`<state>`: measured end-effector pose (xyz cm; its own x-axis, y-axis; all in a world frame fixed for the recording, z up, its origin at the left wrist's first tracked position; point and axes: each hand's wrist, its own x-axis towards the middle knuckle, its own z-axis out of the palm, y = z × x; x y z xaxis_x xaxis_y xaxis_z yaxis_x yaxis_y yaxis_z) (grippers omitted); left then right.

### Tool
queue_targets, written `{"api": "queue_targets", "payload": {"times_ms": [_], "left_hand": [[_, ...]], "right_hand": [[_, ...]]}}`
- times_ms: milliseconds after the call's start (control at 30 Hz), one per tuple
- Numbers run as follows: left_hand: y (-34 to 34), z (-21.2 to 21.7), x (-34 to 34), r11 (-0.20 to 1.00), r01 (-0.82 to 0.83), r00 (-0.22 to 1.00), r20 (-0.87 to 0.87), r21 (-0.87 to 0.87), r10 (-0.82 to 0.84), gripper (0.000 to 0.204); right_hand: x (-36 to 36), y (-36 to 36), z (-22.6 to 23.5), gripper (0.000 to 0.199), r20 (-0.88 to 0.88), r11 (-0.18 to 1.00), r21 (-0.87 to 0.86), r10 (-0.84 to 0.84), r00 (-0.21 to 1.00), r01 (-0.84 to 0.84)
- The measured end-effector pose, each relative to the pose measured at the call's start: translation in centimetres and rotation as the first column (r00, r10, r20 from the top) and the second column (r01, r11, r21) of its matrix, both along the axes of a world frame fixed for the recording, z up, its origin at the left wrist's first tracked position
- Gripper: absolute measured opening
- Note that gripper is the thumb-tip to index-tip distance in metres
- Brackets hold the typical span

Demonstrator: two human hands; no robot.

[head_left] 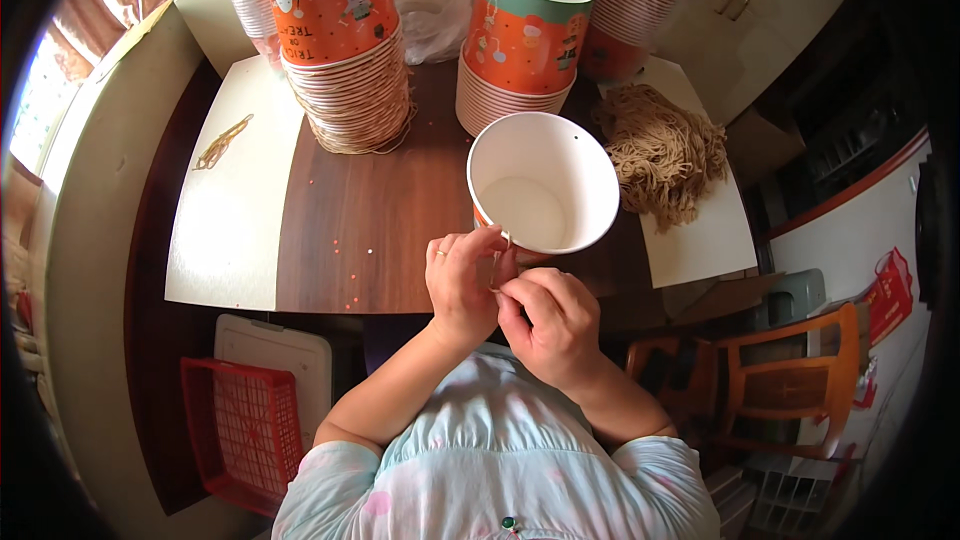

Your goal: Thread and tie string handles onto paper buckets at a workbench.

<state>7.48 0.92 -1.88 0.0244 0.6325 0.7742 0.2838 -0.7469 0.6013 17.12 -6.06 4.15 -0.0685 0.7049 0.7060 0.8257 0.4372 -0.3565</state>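
Left hand (463,270) and right hand (550,315) pinch thin tan cord (508,239) above tabletop's (385,270) near edge; white-lined round paper bucket (590,185), likely light, suits rim-holding.

The bucket (594,180) is white inside, mouth up, with one small hole (576,138) below its far rim. Thin pale cord (509,239) shows at the near rim.
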Motion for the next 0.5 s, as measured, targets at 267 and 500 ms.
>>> {"api": "queue_targets", "payload": {"times_ms": [267, 500], "left_hand": [[-1.9, 0.5, -1.4, 0.73, 0.532, 0.808, 0.516, -0.429, -0.286, 0.039], [-1.8, 2.1, -2.2, 0.717, 0.452, 0.854, 0.489, -0.531, -0.176, 0.04]], "right_hand": [[1.6, 0.7, -1.2, 0.021, 0.1, 0.985, 0.061, -0.168, 0.981, 0.163], [0.4, 1.7, -3.6, 0.021, 0.114, 0.975, -0.028, -0.214, 0.97, 0.218]]}}
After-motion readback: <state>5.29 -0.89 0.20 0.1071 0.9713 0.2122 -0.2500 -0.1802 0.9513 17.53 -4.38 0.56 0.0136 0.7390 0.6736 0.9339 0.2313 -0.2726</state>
